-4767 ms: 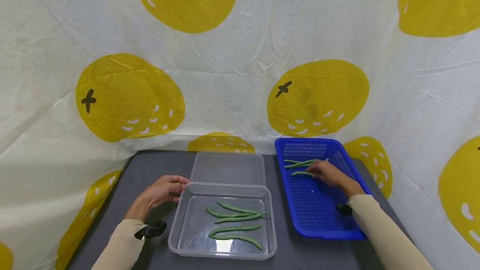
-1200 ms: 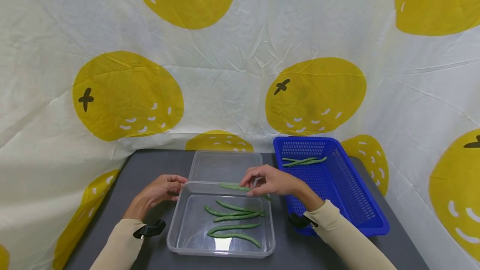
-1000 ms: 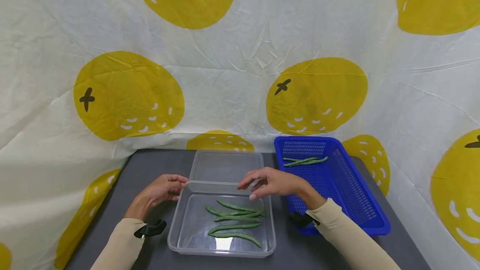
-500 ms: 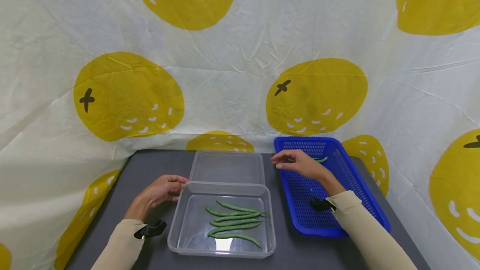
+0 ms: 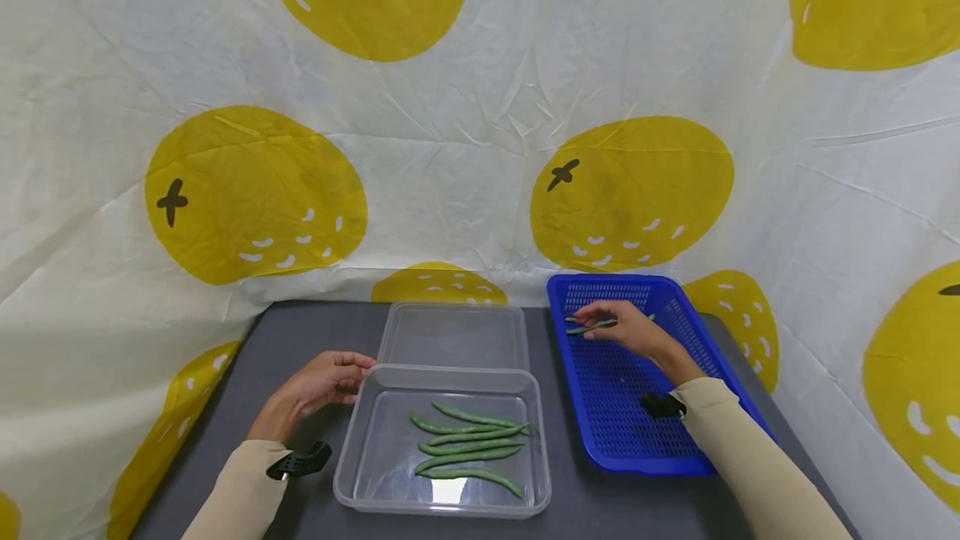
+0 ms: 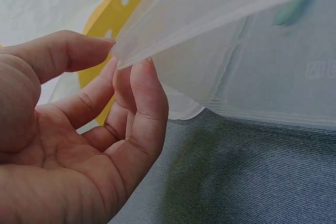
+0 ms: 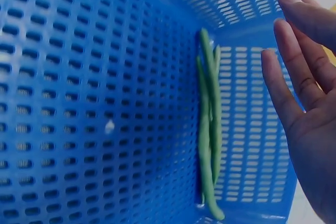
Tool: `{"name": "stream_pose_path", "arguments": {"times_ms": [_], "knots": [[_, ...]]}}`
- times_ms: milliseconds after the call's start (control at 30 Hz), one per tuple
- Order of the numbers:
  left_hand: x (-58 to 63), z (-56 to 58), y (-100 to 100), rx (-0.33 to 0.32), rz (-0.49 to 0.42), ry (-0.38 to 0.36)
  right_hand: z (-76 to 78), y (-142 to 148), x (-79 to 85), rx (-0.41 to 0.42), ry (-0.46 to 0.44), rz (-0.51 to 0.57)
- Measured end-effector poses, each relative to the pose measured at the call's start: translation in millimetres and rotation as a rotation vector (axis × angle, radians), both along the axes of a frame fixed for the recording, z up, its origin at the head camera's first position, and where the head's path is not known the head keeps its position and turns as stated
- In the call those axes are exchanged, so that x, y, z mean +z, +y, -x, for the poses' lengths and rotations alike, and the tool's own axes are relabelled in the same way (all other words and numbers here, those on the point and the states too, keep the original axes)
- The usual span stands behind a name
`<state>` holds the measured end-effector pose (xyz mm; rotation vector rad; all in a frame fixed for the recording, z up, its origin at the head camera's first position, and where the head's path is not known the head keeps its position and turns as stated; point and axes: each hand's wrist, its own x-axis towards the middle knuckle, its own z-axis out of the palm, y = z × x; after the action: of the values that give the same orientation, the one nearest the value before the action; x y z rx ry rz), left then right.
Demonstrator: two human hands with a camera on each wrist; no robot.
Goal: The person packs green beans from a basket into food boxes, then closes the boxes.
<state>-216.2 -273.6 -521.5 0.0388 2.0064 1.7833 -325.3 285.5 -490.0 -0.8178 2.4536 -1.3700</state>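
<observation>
Now, left hand pinching container, right hand loose, seemingly above beans

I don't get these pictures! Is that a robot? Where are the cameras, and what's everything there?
No robot here, just a person's left hand and right hand. The big picture comes from a camera on the head, looking forward and down; the others come from a camera on each wrist. On the grey table are a clear box with green beans inside, a clear lid behind it, and a blue basket with more beans. The left fingers pinch the clear box's edge. The right fingers are over the basket, holding nothing.
</observation>
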Motion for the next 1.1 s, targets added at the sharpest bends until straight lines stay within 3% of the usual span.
{"name": "stream_pose_path", "arguments": {"times_ms": [633,900,1100], "knots": [[0.4,-0.7,0.9,0.009,-0.006,0.006,19.4,24.6,-18.8,-0.083,0.039,-0.131],[0.9,-0.1,1.4,0.007,-0.012,0.003,18.5,35.8,-26.0,-0.137,-0.012,-0.224],[1.6,-0.5,0.1,0.006,-0.009,0.004,16.8,40.4,-26.7,-0.124,-0.017,-0.217]]}}
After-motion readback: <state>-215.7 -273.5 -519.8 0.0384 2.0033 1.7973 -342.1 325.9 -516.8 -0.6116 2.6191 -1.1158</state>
